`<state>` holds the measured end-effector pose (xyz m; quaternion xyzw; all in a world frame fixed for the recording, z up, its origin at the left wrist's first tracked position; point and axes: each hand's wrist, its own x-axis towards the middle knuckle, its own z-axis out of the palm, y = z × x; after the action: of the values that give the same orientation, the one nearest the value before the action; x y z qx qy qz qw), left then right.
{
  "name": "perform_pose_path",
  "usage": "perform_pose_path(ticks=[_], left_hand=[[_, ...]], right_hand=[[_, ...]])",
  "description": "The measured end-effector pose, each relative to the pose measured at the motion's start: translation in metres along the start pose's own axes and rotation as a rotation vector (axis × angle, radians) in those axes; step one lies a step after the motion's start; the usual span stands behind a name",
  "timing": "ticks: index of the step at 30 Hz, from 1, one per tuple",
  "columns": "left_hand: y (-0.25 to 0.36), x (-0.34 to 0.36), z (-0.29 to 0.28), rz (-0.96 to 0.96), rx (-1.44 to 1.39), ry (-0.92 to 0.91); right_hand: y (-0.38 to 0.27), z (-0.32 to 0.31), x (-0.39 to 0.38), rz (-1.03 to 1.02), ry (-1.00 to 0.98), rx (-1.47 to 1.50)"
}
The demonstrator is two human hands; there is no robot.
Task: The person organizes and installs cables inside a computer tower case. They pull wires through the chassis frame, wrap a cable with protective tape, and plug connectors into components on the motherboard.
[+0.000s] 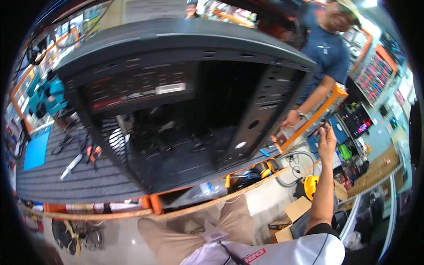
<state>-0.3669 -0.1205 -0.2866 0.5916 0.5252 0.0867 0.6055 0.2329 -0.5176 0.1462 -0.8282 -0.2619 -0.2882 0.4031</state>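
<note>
A large black computer case (260, 115) stands on the bench in front of me with its side open. Inside its upper left part sits a power supply (141, 86) with a white label, and loose dark cables (154, 139) lie below it. My right hand (327, 140) is held up at the end of an outstretched arm, to the right of the case and apart from it. Its fingers are closed together around something small and dark that I cannot make out. My left hand is out of view.
A ribbed dark mat (42, 183) covers the bench, with a blue sheet (36, 149), a white pen-like tool (71, 167) and red-handled pliers (93, 154). A co-worker's hand (291, 118) is beside the case. An open drawer holds a yellow-black power tool (265, 168). Cartons (297, 209) stand on the floor.
</note>
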Motion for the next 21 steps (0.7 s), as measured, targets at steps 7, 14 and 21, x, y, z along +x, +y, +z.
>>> perform_pose_path(ticks=[7, 14, 21], left_hand=[[-0.155, -0.059, -0.04, -0.477, -0.296, 0.104], [-0.283, -0.151, -0.06, -0.7, -0.508, 0.283], [-0.082, -0.094, -0.093, 0.39, -0.344, 0.368]], right_hand=[[-0.006, 0.027, -0.011, 0.036, -0.105, -0.067], [-0.041, 0.02, -0.143, 0.095, -0.102, 0.031], [-0.167, -0.005, -0.292, 0.077, -0.672, 0.261]])
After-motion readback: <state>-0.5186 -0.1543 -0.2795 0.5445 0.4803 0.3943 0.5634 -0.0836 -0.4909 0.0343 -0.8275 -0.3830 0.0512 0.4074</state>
